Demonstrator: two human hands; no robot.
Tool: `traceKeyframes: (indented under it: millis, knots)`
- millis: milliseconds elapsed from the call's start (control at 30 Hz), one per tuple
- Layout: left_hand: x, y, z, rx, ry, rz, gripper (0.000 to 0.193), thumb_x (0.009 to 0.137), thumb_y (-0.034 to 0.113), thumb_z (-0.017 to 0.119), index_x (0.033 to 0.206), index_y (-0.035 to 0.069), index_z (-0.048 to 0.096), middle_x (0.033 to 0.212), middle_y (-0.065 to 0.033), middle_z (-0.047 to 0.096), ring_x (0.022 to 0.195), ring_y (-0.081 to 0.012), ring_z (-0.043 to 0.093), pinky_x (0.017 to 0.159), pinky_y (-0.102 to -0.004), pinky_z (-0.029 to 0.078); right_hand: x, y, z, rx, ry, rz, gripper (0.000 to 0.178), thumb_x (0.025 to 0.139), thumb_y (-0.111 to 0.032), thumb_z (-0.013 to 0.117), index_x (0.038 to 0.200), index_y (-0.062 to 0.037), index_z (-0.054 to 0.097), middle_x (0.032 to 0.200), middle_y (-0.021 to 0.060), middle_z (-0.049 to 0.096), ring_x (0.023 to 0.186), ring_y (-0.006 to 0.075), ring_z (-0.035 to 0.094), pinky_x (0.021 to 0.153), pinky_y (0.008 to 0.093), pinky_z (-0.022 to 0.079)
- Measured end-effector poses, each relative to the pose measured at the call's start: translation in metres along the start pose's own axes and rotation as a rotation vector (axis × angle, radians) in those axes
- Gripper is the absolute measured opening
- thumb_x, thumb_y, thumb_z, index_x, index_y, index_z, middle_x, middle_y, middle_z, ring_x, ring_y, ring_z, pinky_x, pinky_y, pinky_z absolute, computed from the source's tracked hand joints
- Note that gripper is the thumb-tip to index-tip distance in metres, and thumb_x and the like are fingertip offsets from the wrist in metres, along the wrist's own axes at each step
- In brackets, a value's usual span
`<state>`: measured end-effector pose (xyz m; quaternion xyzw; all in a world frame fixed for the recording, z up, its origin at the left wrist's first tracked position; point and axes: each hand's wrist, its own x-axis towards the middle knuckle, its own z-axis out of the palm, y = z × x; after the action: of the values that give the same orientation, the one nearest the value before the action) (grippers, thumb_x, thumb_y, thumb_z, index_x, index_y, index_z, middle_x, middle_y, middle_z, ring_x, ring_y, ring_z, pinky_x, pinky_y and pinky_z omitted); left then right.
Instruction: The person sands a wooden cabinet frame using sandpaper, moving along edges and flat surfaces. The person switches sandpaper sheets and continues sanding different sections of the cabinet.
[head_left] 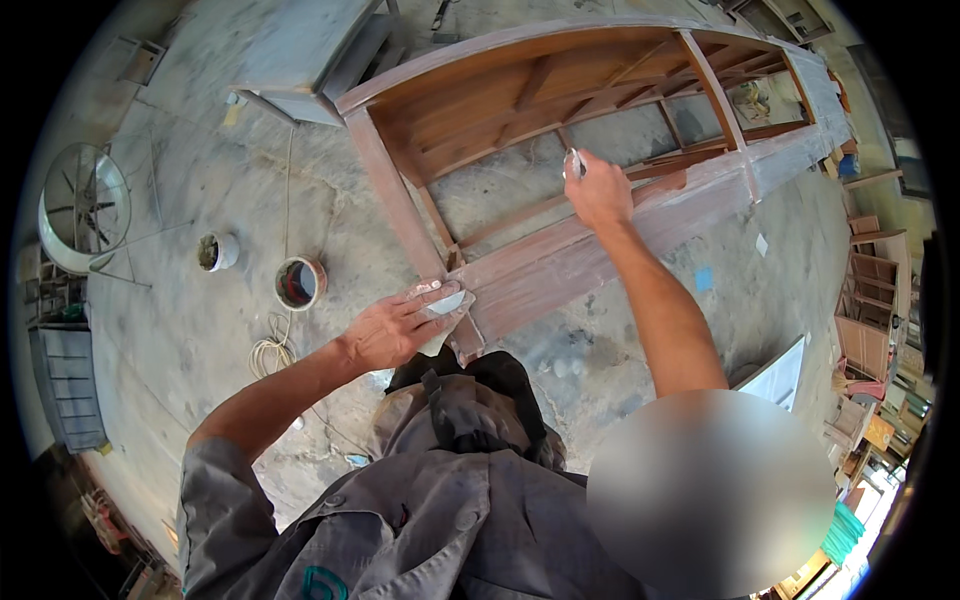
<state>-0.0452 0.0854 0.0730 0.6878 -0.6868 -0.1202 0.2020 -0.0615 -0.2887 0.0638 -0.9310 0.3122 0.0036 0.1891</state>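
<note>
A long reddish-brown wooden furniture frame (540,272), its near rail streaked with whitish dust, lies across the floor in front of me. Against the left end of that rail rests my left hand (395,325), its dusty fingers closed on a pale flat piece (447,303) that I cannot identify for certain. Farther right, above the rail's inner edge, is my right hand (601,192). Its fingers are curled round a small whitish object (573,165), mostly hidden in the grip. Brown inner panels and crossbars show beyond it.
Left of the frame stand two small buckets (300,283) and a coiled pale cord (271,345). A round fan (84,208) is farther left. A grey cabinet (305,50) stands at the back; a white panel (775,375) and wooden furniture (868,310) are on the right.
</note>
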Motion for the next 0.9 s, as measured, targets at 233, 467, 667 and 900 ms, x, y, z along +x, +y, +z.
traceKeyframes:
  millis: [233,467,667,900]
  knots:
    - [-0.001,0.002,0.009,0.028,-0.060,-0.037,0.054,0.088,0.013,0.060,0.141,0.006,0.059,0.157,-0.0148,0.050,0.147,-0.0309,0.046,0.123,-0.0447,0.039,0.004,0.002,0.007,-0.021,0.016,-0.016,0.036,0.100,-0.042,0.055,0.109,-0.0102,0.071,0.098,0.0268,0.072,0.097,0.0504,0.066,0.086,0.0574,0.053]
    - [-0.021,0.024,0.031,0.016,0.053,-0.069,0.061,0.086,0.015,0.063,0.145,0.006,0.056,0.156,-0.0136,0.050,0.144,-0.0329,0.049,0.120,-0.0454,0.043,0.005,-0.002,0.003,-0.070,-0.025,-0.010,0.038,0.099,-0.042,0.055,0.112,-0.0103,0.072,0.100,0.0231,0.075,0.099,0.0459,0.070,0.089,0.0544,0.055]
    - [-0.019,0.053,0.033,-0.029,0.093,-0.088,0.065,0.078,0.005,0.067,0.143,0.007,0.059,0.151,-0.0163,0.055,0.141,-0.0319,0.052,0.118,-0.0460,0.045,0.005,0.006,0.009,-0.047,0.031,-0.052,0.036,0.098,-0.042,0.056,0.110,-0.0113,0.072,0.101,0.0230,0.074,0.100,0.0461,0.069,0.089,0.0544,0.055]
    - [-0.041,0.037,0.053,-0.050,-0.014,-0.350,0.062,0.078,0.004,0.065,0.140,0.006,0.062,0.154,-0.0172,0.053,0.140,-0.0321,0.054,0.114,-0.0449,0.048,0.007,0.004,0.008,-0.035,0.016,-0.058,0.035,0.099,-0.041,0.056,0.108,-0.0114,0.072,0.100,0.0243,0.074,0.097,0.0482,0.068,0.087,0.0564,0.054]
